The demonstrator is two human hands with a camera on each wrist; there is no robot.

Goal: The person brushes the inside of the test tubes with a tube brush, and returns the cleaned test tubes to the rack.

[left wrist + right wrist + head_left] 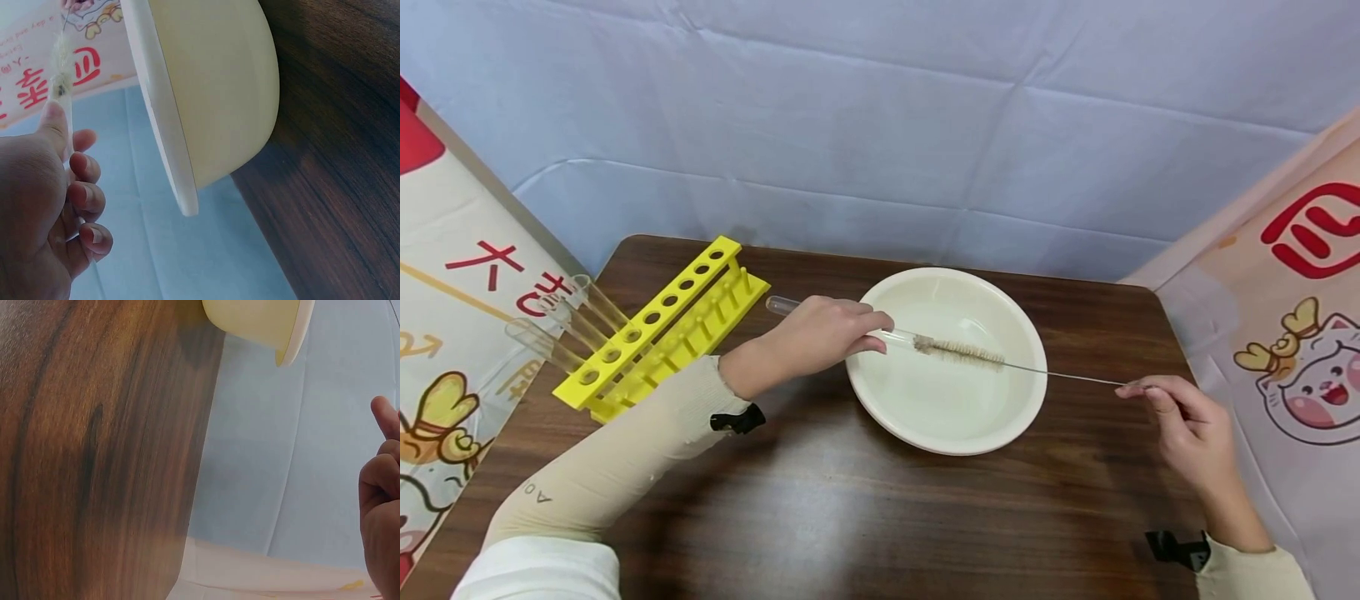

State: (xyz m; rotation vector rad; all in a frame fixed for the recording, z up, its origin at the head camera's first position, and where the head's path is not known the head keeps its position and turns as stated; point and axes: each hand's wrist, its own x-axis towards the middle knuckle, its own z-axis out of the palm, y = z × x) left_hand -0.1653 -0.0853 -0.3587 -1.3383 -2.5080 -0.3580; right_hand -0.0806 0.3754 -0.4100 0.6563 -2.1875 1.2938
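In the head view my left hand [820, 333] grips a clear glass test tube [895, 336], its rounded end poking out to the left of the hand. The tube's mouth points right, over a white basin [868, 392] with water in it. A test tube brush [966, 353] with pale bristles has its tip at the tube's mouth, most of the bristles showing outside. My right hand [1187, 425] pinches the far end of its thin wire handle, right of the basin. The left wrist view shows the fingers [87, 197] curled round the tube.
A yellow test tube rack [662, 333] stands on the left of the dark wooden table [820, 517]. Several clear test tubes [542, 343] lean out of its left end. Pale cloth [880, 125] hangs behind, and printed banners [1300, 333] stand at both sides.
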